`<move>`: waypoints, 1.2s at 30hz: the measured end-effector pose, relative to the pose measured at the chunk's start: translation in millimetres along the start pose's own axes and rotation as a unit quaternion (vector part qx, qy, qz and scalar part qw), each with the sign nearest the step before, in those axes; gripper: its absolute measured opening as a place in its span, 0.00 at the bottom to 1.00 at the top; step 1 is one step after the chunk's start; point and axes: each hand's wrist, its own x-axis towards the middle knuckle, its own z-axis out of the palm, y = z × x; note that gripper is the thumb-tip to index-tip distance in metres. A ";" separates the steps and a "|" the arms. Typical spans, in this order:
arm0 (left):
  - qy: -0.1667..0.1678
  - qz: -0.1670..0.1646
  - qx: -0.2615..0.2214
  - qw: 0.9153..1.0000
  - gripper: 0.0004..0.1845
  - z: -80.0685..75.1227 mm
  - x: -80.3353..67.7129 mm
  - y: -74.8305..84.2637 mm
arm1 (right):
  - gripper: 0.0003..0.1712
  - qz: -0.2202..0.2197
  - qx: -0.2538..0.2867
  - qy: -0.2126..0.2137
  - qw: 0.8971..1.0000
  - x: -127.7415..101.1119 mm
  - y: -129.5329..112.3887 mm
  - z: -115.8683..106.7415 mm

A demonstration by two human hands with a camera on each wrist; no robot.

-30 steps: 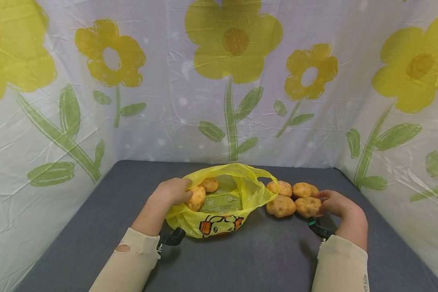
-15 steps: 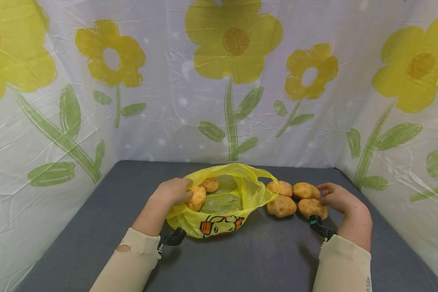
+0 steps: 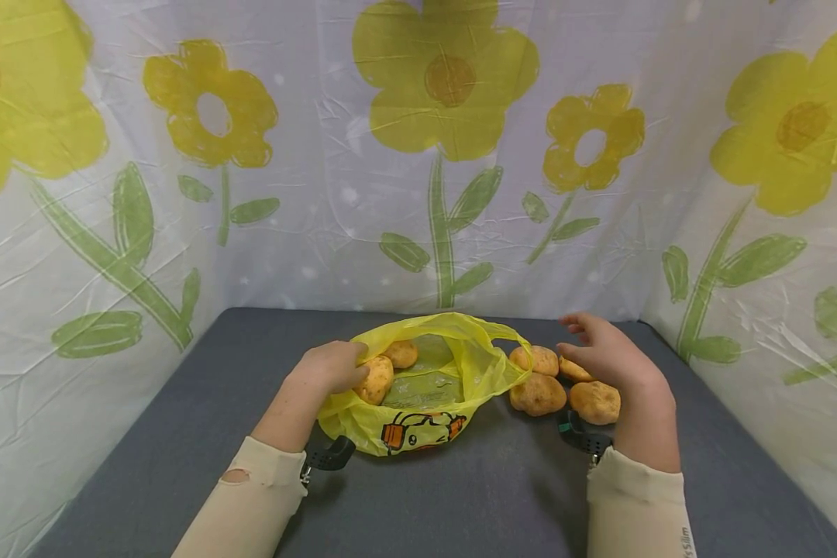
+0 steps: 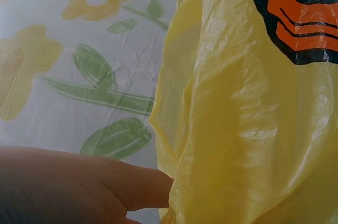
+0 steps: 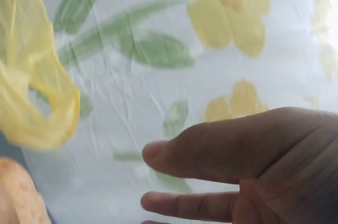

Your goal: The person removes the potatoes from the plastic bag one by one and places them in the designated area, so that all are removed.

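My left hand (image 3: 329,366) pinches the left rim of a yellow plastic bag (image 3: 428,324) and keeps its mouth spread. Two potatoes (image 3: 377,378) show inside at the bag's left. In the left wrist view, a finger of that hand meets the edge of the plastic bag (image 4: 237,108), its tip hidden behind the film. My right hand (image 3: 610,353) is raised over the potatoes at the bag's right, holding nothing, fingers spread. Below it lie the near right potato (image 3: 596,404) and a partly covered far right potato (image 3: 572,370). The right wrist view shows thumb and fingers apart.
Two more potatoes, a near one (image 3: 537,395) and a far one (image 3: 539,361), sit against the bag's right handle loop (image 3: 512,332). Everything rests on a dark grey table (image 3: 453,496). A flower-printed curtain (image 3: 307,256) encloses the back and sides.
The right hand has let go of the near right potato, which sits slightly further right, and has moved up and left over the group. The left hand has stayed on the bag.
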 end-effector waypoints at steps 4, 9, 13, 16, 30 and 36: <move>0.003 0.001 0.002 1.000 0.29 0.1 0.0 -0.9 | 0.33 -0.022 -0.008 0.010 1.000 3.3 -14.3 6.3; 0.006 0.003 0.002 1.000 0.28 -0.8 -0.1 -1.1 | 0.32 -0.041 -0.015 0.017 0.999 7.3 -25.8 14.2; 0.005 0.005 -0.001 1.000 0.28 -0.8 -0.1 -1.2 | 0.30 -0.057 -0.031 0.018 0.998 12.4 -33.1 23.4; 0.006 0.007 0.002 1.000 0.27 -0.6 -0.2 -1.6 | 0.30 -0.066 -0.041 0.018 0.997 17.2 -39.9 32.8; 0.013 -0.005 -0.003 1.000 0.27 0.5 0.9 -0.7 | 0.31 -0.117 -0.092 -0.010 0.989 28.8 -75.7 76.3; 0.021 0.001 0.009 1.000 0.28 0.7 2.0 -1.6 | 0.29 -0.160 -0.118 -0.026 0.980 35.3 -84.9 97.1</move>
